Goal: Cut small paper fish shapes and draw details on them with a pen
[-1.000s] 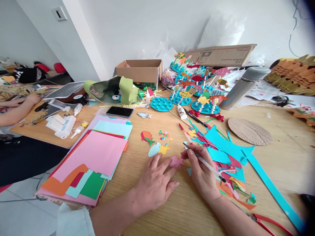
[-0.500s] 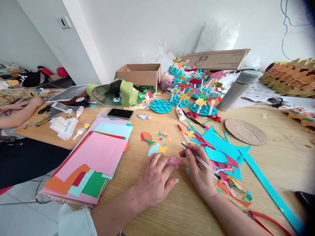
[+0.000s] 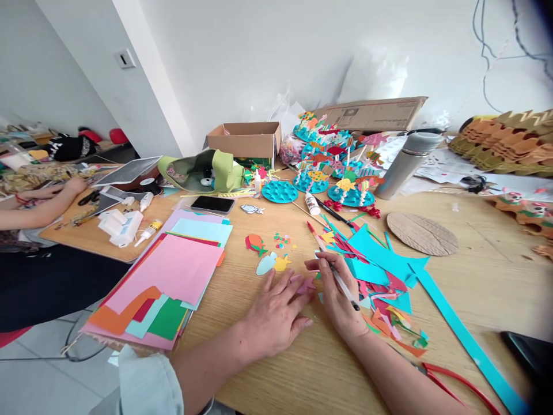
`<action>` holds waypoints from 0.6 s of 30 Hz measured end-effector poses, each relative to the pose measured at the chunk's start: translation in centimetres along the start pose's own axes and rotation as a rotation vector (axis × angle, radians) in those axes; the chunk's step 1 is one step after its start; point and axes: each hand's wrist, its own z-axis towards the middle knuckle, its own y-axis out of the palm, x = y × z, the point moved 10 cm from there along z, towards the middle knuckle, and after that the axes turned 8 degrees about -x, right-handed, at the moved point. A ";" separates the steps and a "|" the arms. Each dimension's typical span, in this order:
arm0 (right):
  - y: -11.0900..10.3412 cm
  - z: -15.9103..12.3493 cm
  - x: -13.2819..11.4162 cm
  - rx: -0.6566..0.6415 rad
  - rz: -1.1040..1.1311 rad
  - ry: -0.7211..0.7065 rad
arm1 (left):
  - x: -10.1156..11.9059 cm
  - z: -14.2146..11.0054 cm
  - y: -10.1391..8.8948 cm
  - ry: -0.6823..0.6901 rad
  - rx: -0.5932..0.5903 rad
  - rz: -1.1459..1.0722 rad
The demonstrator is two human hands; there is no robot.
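My left hand (image 3: pixel 274 314) lies flat on the wooden tabletop (image 3: pixel 276 369), its fingers apart and its fingertips reaching a pink paper cutout (image 3: pixel 306 284). My right hand (image 3: pixel 339 295) grips a slim white pen (image 3: pixel 341 282) just beside that cutout, and the fingers partly hide the pen. Close by lie a pale blue paper fish (image 3: pixel 265 264), a yellow paper star (image 3: pixel 281 263) and an orange paper fish (image 3: pixel 254 244). A heap of teal and red paper scraps (image 3: pixel 375 271) spreads to the right of my right hand.
A stack of coloured paper sheets (image 3: pixel 164 282) lies to my left. Red-handled scissors (image 3: pixel 453 383) sit at the front right. Teal paper bases with fish decorations (image 3: pixel 280 191), a steel flask (image 3: pixel 404 173) and a cardboard box (image 3: pixel 244 141) stand behind. A co-worker's hand (image 3: pixel 52 196) works at the far left.
The whole view has swung, so the table's contents sit further left and lower. My right hand has drawn closer to my left, and the pen stands more steeply.
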 end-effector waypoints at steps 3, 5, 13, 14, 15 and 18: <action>0.0 0.1 -0.1 -0.003 -0.003 -0.010 | 0.2 -0.1 -0.2 -0.007 0.008 0.011; 0.0 0.1 0.0 -0.003 0.006 -0.010 | 0.2 -0.3 -0.3 -0.012 0.012 0.016; -0.1 0.2 -0.1 -0.002 0.018 -0.057 | -0.8 -2.7 -1.7 -0.028 -0.033 -0.013; 0.0 0.2 -0.1 -0.005 0.014 -0.058 | -1.0 -3.1 -1.9 -0.036 -0.040 -0.021; 0.0 0.2 -0.1 -0.008 0.011 -0.057 | -1.3 -3.6 -2.1 -0.044 -0.048 -0.027; 0.1 0.2 0.1 -0.016 0.003 -0.047 | -2.4 -5.0 -2.4 -0.066 -0.074 -0.042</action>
